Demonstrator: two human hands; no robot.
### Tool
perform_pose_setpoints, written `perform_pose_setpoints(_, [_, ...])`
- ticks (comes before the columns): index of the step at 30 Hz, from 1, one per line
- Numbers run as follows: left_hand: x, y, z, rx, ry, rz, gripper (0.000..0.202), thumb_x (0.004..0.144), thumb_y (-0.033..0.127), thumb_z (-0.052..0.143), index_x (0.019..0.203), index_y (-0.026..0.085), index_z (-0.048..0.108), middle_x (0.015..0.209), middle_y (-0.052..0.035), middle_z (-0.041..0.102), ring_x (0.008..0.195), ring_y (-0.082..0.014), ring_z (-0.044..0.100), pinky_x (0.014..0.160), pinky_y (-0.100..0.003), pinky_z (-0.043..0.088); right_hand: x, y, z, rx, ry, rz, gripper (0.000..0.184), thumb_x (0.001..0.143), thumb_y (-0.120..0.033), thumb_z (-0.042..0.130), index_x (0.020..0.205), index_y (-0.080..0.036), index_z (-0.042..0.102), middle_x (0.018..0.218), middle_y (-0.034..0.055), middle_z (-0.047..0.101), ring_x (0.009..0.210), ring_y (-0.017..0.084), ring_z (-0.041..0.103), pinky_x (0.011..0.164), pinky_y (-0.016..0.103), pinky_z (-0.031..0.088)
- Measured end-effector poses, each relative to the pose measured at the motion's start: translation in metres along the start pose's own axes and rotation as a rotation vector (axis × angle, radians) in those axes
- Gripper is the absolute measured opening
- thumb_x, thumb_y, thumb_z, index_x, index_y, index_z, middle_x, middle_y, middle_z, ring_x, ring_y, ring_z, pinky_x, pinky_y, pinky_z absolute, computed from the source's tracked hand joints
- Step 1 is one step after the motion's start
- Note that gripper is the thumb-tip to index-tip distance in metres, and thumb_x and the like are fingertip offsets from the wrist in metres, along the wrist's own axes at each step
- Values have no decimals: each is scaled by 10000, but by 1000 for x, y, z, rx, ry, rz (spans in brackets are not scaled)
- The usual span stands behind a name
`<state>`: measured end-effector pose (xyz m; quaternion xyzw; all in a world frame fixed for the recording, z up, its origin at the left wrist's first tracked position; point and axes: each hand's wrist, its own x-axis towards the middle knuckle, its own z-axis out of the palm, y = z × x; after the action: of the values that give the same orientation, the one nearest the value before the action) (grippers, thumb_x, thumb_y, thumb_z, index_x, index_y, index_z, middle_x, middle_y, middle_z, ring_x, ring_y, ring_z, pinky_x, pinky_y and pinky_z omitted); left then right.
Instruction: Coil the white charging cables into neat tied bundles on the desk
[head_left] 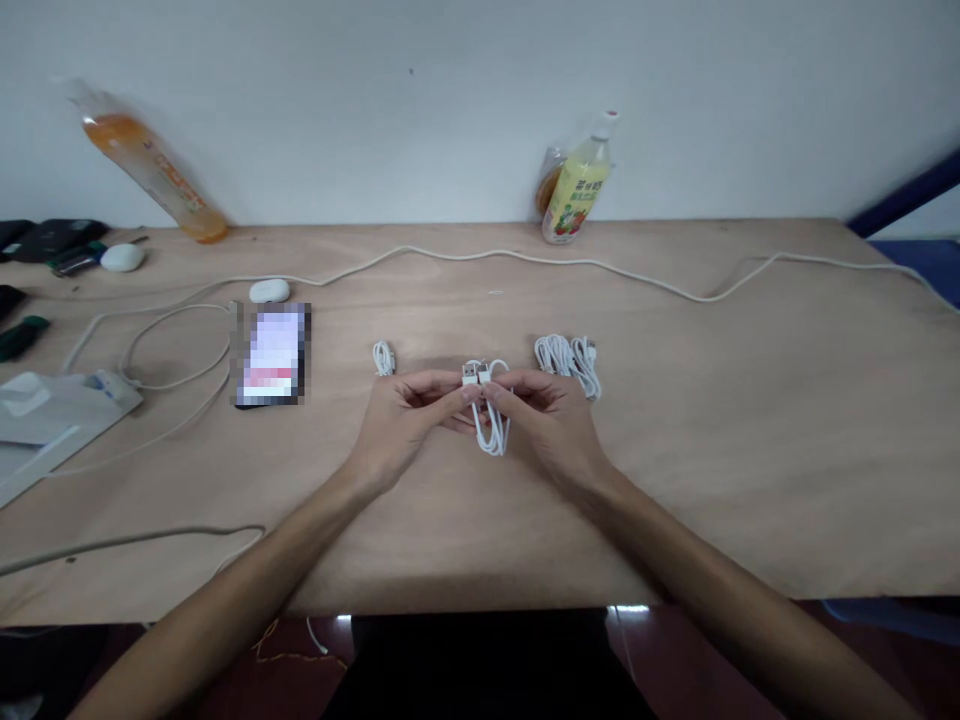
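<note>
Above the middle of the wooden table, both my hands pinch one looped white USB cable (pixel 492 436). Its two metal plug ends stand side by side, pointing away from me, and the loops hang down between my hands. My left hand (pixel 405 420) grips the left plug between thumb and fingers. On the other plug, the thumb and fingers of my right hand (pixel 551 420) are closed. Just beyond my left hand lies a small coiled white cable (pixel 384 358). Several coiled white cables (pixel 566 362) rest beyond my right hand, partly hidden by it.
A phone (pixel 274 355) and a white earbud case (pixel 269 291) lie to the left. An orange drink bottle (pixel 154 170) and a yellow one (pixel 580 190) stand by the wall. A long white cord (pixel 465 256) crosses the table (pixel 750 450). White packaging (pixel 52 420) sits far left.
</note>
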<state>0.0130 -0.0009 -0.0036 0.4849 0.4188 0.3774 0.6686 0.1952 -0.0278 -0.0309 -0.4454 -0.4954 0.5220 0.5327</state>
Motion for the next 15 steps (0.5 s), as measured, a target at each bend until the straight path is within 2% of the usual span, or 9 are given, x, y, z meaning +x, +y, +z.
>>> perform_pose_setpoints(4, [0, -1, -1, 14, -1, 3, 305, 766, 406, 947, 949, 170, 885, 874, -65, 874, 754, -205, 826, 749, -312, 712, 0, 0, 0, 13, -9, -7, 245, 903, -473, 828, 800, -250, 832, 772, 7, 780, 697, 156, 683, 693, 317, 585])
perform_pose_setpoints(15, [1, -3, -1, 2, -11, 18, 214, 810, 334, 900, 954, 176, 884, 831, -49, 865, 742, -184, 819, 735, -281, 702, 1, 0, 1, 30, 4, -9, 249, 881, -478, 840, 799, -243, 832, 760, 7, 780, 681, 152, 672, 672, 309, 576])
